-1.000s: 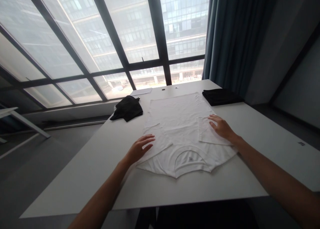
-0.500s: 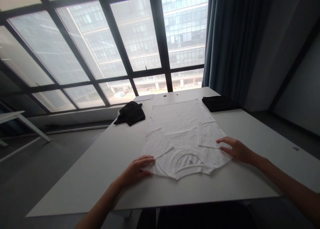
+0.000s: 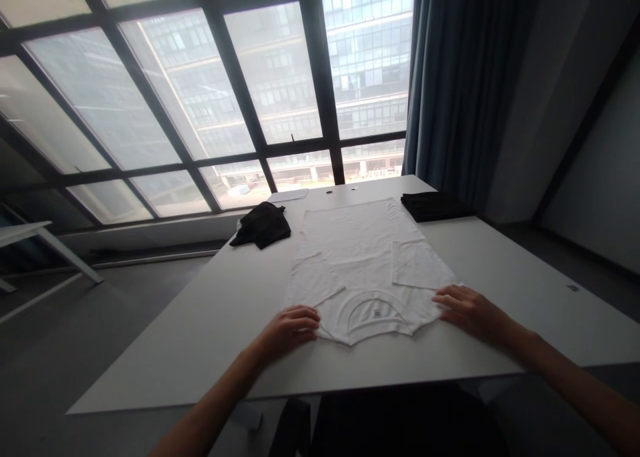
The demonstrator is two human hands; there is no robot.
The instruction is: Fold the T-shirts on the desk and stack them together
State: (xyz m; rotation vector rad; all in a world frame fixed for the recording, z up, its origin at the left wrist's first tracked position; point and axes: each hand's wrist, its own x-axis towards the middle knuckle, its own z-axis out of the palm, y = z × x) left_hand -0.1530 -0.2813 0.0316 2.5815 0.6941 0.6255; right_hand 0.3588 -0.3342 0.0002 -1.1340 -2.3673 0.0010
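Honestly, the crumpled black garment (image 3: 263,224) over on the left of the white table (image 3: 200,350) can be ignored, since the care is really wanted at the near end of the white T-shirt (image 3: 350,237). That shirt is spread flat along the middle of the table, with the neckline (image 3: 376,318) towards the near edge and the sleeves folded in on top. On the left, the shoulder edge is best handled right by its corner, with the left sleeve (image 3: 316,277) kept flat so it doesn't get bunched. The left hand (image 3: 291,327) is set at that edge: fingers curled close together, narrow rather than spread, fingertips touching the cloth. The thumb is mostly hidden, so whether any fabric is actually pinched can't be told. In the middle, the neckline is a bit wavy, so light, even tension would probably be kinder than a hard tug. On the other side, the right sleeve (image 3: 413,264) should be kept smooth too, and the contact matched level with the left, otherwise the shirt could get skewed. The right hand (image 3: 473,314) is placed at that shoulder edge, back of it facing up, fingers bent and narrowly gathered over the cloth; again, a firm hold can't be confirmed.
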